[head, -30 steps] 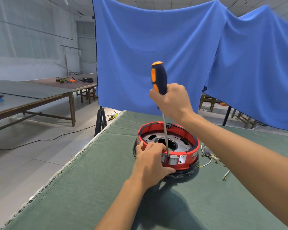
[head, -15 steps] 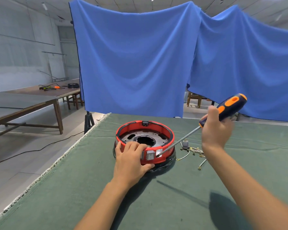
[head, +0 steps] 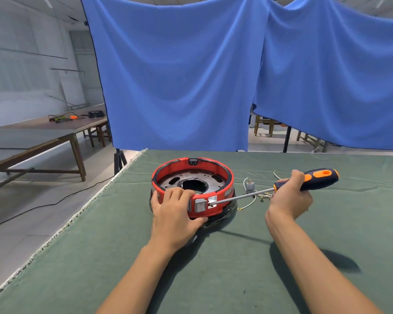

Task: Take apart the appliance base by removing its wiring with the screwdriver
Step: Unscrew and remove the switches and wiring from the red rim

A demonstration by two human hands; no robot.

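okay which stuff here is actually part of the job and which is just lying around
In use: red appliance base, screwdriver, left hand, right hand, loose wiring.
Lying about: blue curtain, side tables, floor cable.

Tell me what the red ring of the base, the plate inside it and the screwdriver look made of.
Red ring: apparently moulded plastic, smooth, evenly coloured, slight sheen. Inner plate: probably stamped metal, dull grey-brown with punched holes. Screwdriver: bright steel shaft with glinting highlights; black-and-orange handle looks like plastic or rubber, matte. It cannot be told which.
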